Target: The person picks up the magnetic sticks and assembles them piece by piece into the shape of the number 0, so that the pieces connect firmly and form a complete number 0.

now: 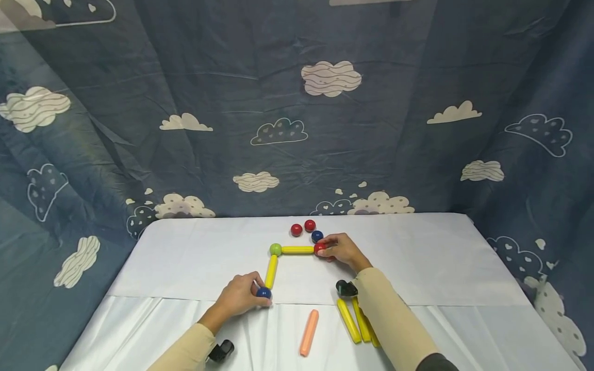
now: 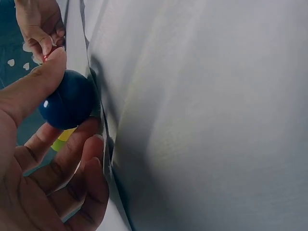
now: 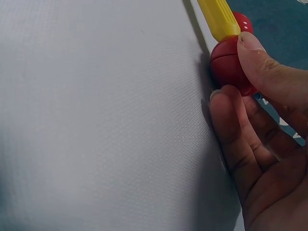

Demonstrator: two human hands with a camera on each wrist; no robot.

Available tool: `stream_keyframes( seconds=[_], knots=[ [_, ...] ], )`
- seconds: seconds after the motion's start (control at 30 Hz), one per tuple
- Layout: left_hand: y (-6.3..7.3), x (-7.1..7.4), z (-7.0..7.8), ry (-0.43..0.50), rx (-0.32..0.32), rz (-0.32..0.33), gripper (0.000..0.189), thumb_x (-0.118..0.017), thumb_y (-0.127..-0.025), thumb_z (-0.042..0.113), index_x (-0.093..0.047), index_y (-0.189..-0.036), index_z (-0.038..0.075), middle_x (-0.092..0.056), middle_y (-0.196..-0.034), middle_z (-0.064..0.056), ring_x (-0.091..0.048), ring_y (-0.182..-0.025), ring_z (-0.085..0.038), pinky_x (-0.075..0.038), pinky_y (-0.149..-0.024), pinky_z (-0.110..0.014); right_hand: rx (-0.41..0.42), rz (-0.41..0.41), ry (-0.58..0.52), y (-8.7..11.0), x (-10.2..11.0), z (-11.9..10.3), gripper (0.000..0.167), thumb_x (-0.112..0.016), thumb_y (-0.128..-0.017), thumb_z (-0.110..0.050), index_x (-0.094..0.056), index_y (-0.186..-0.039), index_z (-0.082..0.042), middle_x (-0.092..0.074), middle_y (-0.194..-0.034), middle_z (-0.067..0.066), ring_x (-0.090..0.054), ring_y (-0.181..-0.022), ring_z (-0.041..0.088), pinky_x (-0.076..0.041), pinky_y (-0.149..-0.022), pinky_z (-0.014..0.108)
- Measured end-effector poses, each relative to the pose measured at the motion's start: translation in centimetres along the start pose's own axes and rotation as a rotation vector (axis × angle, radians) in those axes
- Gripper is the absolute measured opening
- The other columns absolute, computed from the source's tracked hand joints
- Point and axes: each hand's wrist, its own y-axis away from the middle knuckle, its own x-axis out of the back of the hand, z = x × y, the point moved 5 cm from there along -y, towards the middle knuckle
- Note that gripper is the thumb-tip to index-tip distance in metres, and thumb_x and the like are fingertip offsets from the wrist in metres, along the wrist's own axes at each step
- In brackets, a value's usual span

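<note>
From the head view, I see a white cloth, creased toward the front, over the counter (image 1: 441, 257). Left of centre, low in the frame, the person's left grip (image 1: 237, 296) is narrowed on a smooth blue ball (image 1: 263, 293). A ribbed yellow rod (image 1: 271, 272) runs up from it to a green ball (image 1: 276, 249), where another rod (image 1: 298, 250) turns right to a glossy red ball (image 1: 319, 249), pinched in the right grip (image 1: 342, 251). Above these lie two red balls (image 1: 296, 230) and a spare blue ball (image 1: 317, 236). At lower centre rests a peach stick (image 1: 309, 333); right of it, yellow sticks (image 1: 349, 321) are partly hidden by a sleeve (image 1: 394, 319). Pale clouds pattern the dark, wrinkled curtain (image 1: 371, 144) behind.

In the left wrist view, thumb and fingers hold the seamed blue ball at left, with bits of yellow and green just below it.

In the right wrist view, thumb and fingertips pinch the red ball at upper right, against the rod's tapered, grooved end; the white cloth shows a fine weave.
</note>
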Motion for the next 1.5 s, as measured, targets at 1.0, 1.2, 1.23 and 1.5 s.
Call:
stream_keyframes(
  seconds=[1.0, 1.2, 1.23, 1.5],
  knots=[
    [-0.8, -0.7, 0.0, 0.234, -0.127, -0.139, 0.03, -0.072, -0.088, 0.023, -0.057, -0.112, 0.015, -0.06, -0.099, -0.004, -0.049, -0.072, -0.014, -0.041, -0.062, -0.027, 0.006, 0.0, -0.011, 0.1, 0.1, 0.1, 0.034, -0.08, -0.077, -0.009, -0.07, -0.11, -0.007, -0.065, -0.104, 0.009, -0.059, -0.086, 0.021, -0.052, -0.066, 0.024],
    [-1.2, -0.6, -0.4, 0.359, -0.122, -0.26, 0.021, -0.066, -0.09, 0.012, -0.064, -0.11, 0.011, -0.061, -0.105, -0.005, -0.051, -0.072, -0.014, -0.043, -0.06, -0.026, 0.027, -0.008, -0.015, 0.1, 0.0, 0.1, 0.033, -0.08, -0.078, -0.007, -0.069, -0.109, -0.003, -0.066, -0.102, 0.01, -0.059, -0.084, 0.021, -0.052, -0.065, 0.026],
    [-1.3, -0.6, -0.4, 0.377, -0.119, -0.277, 0.021, -0.067, -0.089, 0.011, -0.064, -0.11, 0.01, -0.062, -0.106, -0.005, -0.052, -0.074, -0.014, -0.044, -0.061, -0.026, 0.031, -0.007, -0.011, 0.1, 0.0, 0.0, 0.033, -0.079, -0.078, -0.007, -0.068, -0.109, -0.003, -0.066, -0.102, 0.01, -0.059, -0.083, 0.021, -0.052, -0.065, 0.026],
    [-2.6, -1.0, -0.7, 0.455, -0.126, -0.334, 0.023, -0.071, -0.087, 0.012, -0.068, -0.108, 0.006, -0.063, -0.1, 0.0, -0.052, -0.084, -0.014, -0.045, -0.075, -0.027, 0.016, -0.001, -0.007, 0.2, 0.0, -0.1, 0.033, -0.079, -0.079, -0.009, -0.069, -0.11, -0.005, -0.066, -0.102, 0.01, -0.059, -0.084, 0.021, -0.052, -0.066, 0.025]
  ],
)
